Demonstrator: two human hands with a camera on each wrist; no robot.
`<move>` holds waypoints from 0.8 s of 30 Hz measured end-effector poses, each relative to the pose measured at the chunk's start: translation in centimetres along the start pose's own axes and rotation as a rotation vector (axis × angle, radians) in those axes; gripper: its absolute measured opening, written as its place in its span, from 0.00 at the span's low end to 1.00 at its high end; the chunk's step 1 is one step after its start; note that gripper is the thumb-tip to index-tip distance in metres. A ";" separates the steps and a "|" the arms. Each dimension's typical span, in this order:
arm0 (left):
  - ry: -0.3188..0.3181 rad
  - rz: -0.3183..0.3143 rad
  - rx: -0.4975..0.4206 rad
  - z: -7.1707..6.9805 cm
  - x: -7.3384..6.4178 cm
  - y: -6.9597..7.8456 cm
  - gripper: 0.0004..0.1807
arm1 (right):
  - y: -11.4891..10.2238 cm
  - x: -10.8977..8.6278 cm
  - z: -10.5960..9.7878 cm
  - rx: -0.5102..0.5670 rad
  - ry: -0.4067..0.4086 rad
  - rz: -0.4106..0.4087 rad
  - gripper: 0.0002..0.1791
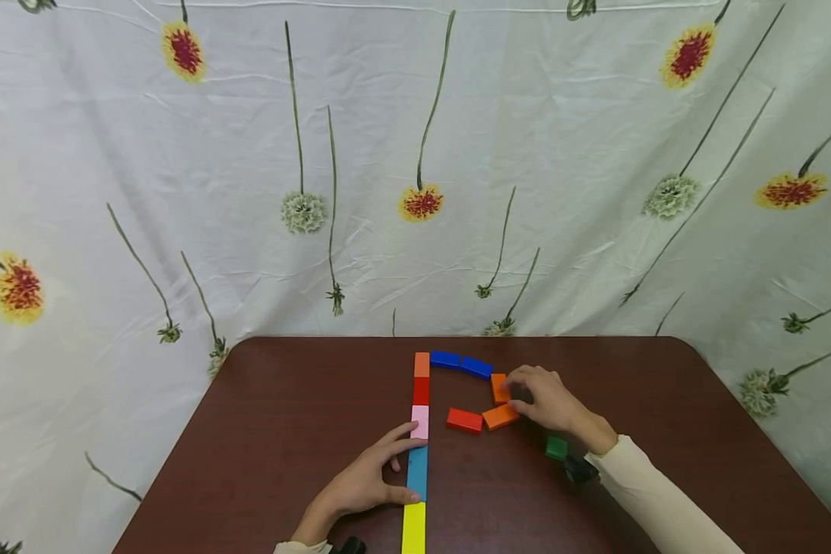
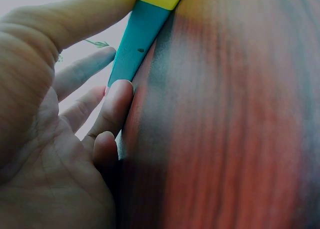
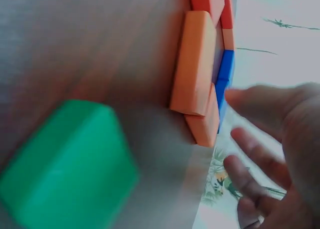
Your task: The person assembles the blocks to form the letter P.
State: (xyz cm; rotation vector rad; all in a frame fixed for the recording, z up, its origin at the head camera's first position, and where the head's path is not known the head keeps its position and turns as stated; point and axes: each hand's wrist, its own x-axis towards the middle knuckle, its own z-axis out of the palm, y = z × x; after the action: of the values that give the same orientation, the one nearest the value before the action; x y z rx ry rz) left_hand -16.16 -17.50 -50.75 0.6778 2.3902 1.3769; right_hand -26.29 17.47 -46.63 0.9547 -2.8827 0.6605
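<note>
A straight column of coloured blocks runs away from me: yellow, blue, pink, red and light orange. My left hand lies along its left side, thumb by the blue-yellow joint and fingertips around the pink-blue joint. From the column's far end, two dark blue blocks curve right to an upright orange block, a slanted orange block and a red block. Over the orange blocks hovers my right hand, fingers loosely bent; its wrist view shows nothing between them.
A green block lies on the dark brown table, below my right wrist, and looms close in the right wrist view. Behind the table's far edge hangs a white cloth printed with flowers.
</note>
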 end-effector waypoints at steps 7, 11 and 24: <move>0.003 0.003 0.011 0.1 0.0 0.0 0.38 | 0.5 2.1 -0.1 0.076 -0.036 0.008 0.17; 0.003 0.010 0.012 0.0 0.1 0.0 0.38 | 0.5 2.8 0.4 0.052 -0.111 -0.009 0.20; 0.003 -0.002 0.010 0.0 0.1 0.0 0.39 | -0.1 3.2 0.9 0.018 -0.140 0.015 0.22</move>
State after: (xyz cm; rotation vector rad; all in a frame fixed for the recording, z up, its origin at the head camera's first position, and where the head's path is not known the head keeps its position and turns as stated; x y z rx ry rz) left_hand -16.20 -17.46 -50.79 0.6766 2.4011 1.3666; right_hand -28.75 15.28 -46.86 1.0223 -3.0125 0.6462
